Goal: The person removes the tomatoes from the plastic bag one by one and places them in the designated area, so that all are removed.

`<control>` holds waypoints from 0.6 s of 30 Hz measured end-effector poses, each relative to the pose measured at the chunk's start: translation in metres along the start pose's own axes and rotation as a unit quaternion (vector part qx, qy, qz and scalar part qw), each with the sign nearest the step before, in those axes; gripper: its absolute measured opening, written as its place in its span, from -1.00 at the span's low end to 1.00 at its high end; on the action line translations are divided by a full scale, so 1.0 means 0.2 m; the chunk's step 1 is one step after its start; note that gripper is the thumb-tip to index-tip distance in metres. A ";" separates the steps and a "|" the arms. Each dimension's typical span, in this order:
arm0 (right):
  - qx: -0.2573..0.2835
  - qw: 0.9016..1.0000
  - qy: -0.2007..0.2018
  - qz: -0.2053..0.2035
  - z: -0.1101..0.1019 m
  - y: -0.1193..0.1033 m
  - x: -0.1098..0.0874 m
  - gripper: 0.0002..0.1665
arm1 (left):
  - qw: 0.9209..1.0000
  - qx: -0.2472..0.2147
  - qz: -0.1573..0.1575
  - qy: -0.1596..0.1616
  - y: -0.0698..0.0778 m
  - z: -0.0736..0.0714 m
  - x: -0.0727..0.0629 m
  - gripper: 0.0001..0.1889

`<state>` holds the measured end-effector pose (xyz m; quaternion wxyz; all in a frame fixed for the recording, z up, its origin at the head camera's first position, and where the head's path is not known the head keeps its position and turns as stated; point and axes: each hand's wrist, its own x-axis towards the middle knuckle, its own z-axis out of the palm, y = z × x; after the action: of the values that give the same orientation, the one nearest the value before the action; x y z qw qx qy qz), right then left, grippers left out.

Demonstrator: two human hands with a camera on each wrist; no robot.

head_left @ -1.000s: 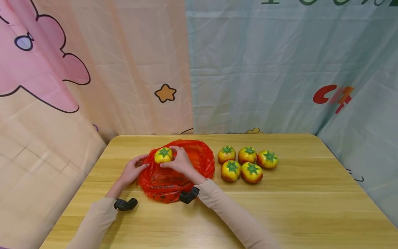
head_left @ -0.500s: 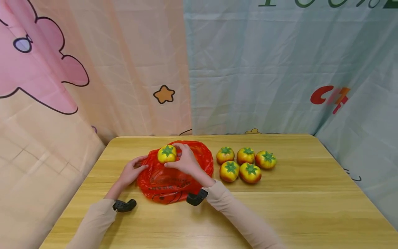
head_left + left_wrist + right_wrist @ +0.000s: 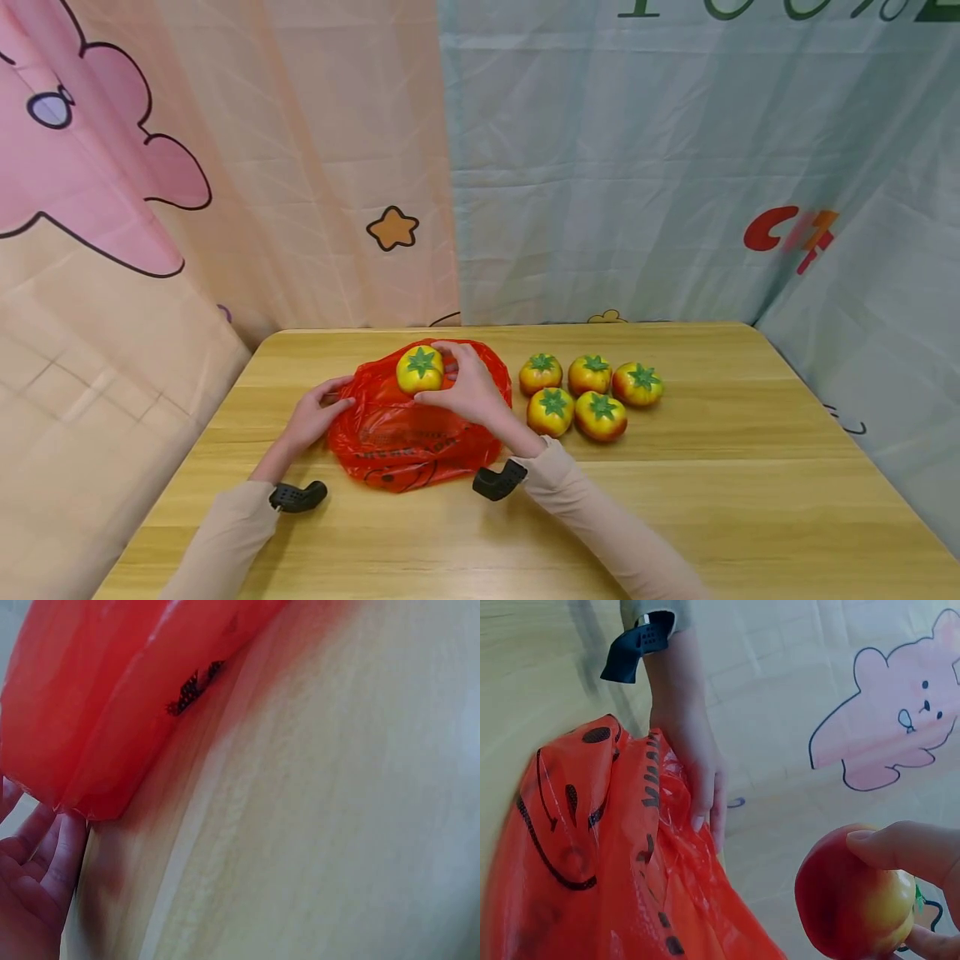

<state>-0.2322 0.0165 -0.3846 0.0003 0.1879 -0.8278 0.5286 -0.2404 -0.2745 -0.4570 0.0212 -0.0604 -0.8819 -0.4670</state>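
Observation:
A red plastic bag (image 3: 420, 433) with dark print lies spread on the table. Above its far part, my right hand (image 3: 471, 387) grips a yellow-and-red tomato (image 3: 420, 370) between thumb and fingers, its green leafy top up. The same tomato (image 3: 855, 892) fills the lower right of the right wrist view. At the bag's left edge rests my left hand (image 3: 309, 417), thumb and fingers spread apart and touching the plastic. In the left wrist view the left fingertips are partly hidden by the bag (image 3: 112, 697).
Several more tomatoes (image 3: 588, 396) stand in two rows to the right of the bag. They sit on a wooden table (image 3: 712, 500). A printed curtain (image 3: 540, 167) hangs behind the table's far edge. Each wrist wears a black camera mount (image 3: 298, 497).
My right hand has moved to the right and slightly up with the tomato, across the bag. The left hand stays at the bag's left edge.

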 end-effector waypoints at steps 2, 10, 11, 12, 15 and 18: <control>0.005 1.000 0.002 -0.005 -0.03 0.00 -0.01 -0.13 | 1.000 0.000 0.001 0.000 0.00 0.00 0.00 -0.48; -0.011 1.000 0.025 -0.012 -0.12 0.04 -0.06 -0.12 | 1.000 0.002 0.005 0.003 0.00 0.00 0.00 -0.48; -0.013 0.999 0.028 -0.012 -0.14 0.05 -0.06 -0.12 | 1.000 0.003 0.006 0.002 0.00 0.00 -0.01 -0.48; -0.011 0.999 0.031 -0.009 -0.15 0.05 -0.07 -0.12 | 1.000 0.004 0.007 0.002 0.01 0.00 -0.01 -0.48; -0.016 0.999 0.042 -0.007 -0.18 0.06 -0.09 -0.11 | 1.000 0.005 0.008 -0.002 0.01 0.00 -0.01 -0.48; -0.028 0.998 0.052 -0.016 -0.21 0.08 -0.11 -0.11 | 1.000 0.001 0.006 -0.005 0.01 0.00 -0.01 -0.48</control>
<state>-0.2248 0.0660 -0.3840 0.0577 0.1735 -0.8380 0.5141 -0.2384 -0.2732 -0.4562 0.0198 -0.0680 -0.8823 -0.4653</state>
